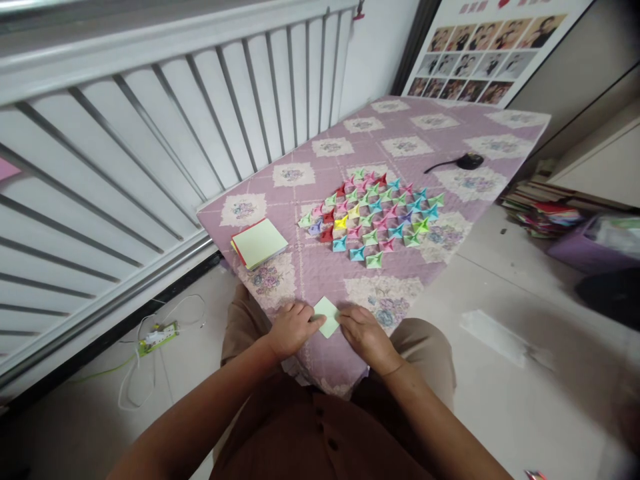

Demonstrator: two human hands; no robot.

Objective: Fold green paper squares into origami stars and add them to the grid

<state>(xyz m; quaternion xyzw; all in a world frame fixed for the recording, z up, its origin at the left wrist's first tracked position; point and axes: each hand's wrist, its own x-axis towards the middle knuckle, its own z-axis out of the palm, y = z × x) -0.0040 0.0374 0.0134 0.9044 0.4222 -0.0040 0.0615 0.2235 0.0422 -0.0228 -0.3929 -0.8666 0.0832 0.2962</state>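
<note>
A small pale green square of folding paper (327,317) lies on the table near its front corner, turned so that it looks like a diamond. My left hand (294,327) has its fingers closed at the left corner of the paper, thumb on top. At the opposite corner, my right hand (364,335) is closed on the edge in the same way. The fingertips partly cover both corners. Beyond the hands sit rows of small folded paper pieces (370,219) in green, pink, blue, red and yellow. A stack of square paper (260,243), pale green on top, is at the left.
The table has a purple floral quilted cloth (320,267). A black object with a cord (469,161) lies toward its right side. A white radiator (165,127) runs along the left. On the floor are a power strip (159,338) and a purple bin (585,243).
</note>
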